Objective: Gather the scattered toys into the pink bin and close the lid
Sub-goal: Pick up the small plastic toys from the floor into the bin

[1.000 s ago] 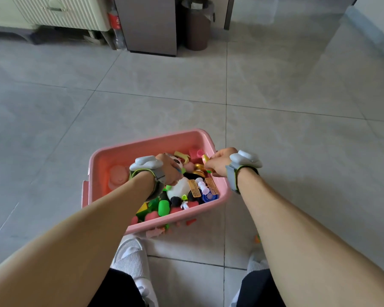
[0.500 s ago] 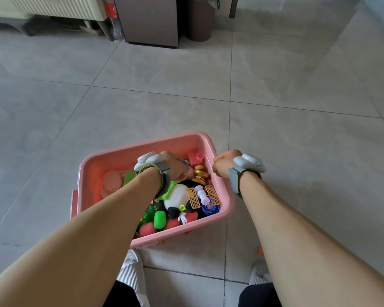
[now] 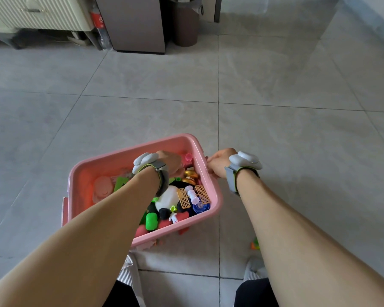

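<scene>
The pink bin (image 3: 142, 156) sits on the floor at six o'clock, heaped with toys, no lid in view. The right hand (image 3: 218, 162) curls its fingers over the bin's right rim; the left hand (image 3: 170, 161) reaches inside, its fingers hidden. Tugging that one rim could tip the bin and spill toys. An orange toy (image 3: 255, 244) remains outside at five o'clock.

Bright, even daylight, soft shadows, faint sheen on the floor tiles (image 3: 275, 74), wide-angle bending at edges
</scene>
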Motion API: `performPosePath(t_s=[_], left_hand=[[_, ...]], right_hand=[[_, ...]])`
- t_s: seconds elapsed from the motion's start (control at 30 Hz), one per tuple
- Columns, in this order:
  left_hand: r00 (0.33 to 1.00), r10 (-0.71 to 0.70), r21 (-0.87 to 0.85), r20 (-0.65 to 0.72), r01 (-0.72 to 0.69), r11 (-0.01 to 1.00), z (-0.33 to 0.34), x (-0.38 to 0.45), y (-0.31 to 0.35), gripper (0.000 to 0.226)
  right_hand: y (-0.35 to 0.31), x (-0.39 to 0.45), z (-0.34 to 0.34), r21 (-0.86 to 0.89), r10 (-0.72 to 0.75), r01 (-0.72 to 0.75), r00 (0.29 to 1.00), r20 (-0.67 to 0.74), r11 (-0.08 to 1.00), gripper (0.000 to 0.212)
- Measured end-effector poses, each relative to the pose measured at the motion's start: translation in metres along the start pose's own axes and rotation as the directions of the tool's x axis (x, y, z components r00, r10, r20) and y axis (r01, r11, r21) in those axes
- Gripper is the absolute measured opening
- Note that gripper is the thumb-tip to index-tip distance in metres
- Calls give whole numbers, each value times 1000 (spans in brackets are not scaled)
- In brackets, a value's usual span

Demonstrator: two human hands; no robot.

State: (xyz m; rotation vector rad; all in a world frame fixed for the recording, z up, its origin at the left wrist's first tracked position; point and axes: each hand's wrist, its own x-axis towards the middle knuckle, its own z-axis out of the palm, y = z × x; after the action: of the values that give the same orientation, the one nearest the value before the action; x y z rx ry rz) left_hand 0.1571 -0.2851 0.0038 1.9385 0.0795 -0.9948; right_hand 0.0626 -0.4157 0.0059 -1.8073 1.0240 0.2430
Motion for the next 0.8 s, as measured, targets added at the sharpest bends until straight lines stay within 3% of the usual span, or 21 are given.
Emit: performPosePath(t_s=[0.07, 0.13, 0.2, 0.27, 0.37, 0.5, 0.63, 0.8], left_hand=[[1000, -3, 37, 12, 2, 999, -1, -6, 3, 21], [1000, 5, 168, -3, -5, 986, -4, -17, 3, 11], [995, 68, 323, 69, -87, 942, -4, -27, 3, 16], [965, 234, 530, 120, -262, 807, -2, -40, -1, 17], [915, 345, 707, 209, -385, 592, 6, -63, -7, 12], [888, 391, 786, 240, -415, 459, 19, -94, -18, 7], [861, 390, 687, 327, -499, 528, 37, -125, -36, 11], [839, 363, 672, 406, -543, 504, 62, -147, -77, 20]], right_hand=[[-1, -5, -2, -29, -21, 21, 1000, -4, 999, 33], [-2, -15, -4, -60, -59, 58, 998, -10, 997, 29], [-1, -29, -6, -104, -91, 86, 995, -34, 991, 17], [1, -50, -9, -168, -132, 122, 990, -53, 978, 13], [7, -86, -16, -263, -165, 150, 985, -38, 953, 8], [26, -132, -20, -385, -142, 99, 986, -86, 917, 23], [67, -162, -23, -386, -56, -5, 987, -148, 923, 29], [126, -203, -32, -324, 72, -124, 983, -169, 938, 30]])
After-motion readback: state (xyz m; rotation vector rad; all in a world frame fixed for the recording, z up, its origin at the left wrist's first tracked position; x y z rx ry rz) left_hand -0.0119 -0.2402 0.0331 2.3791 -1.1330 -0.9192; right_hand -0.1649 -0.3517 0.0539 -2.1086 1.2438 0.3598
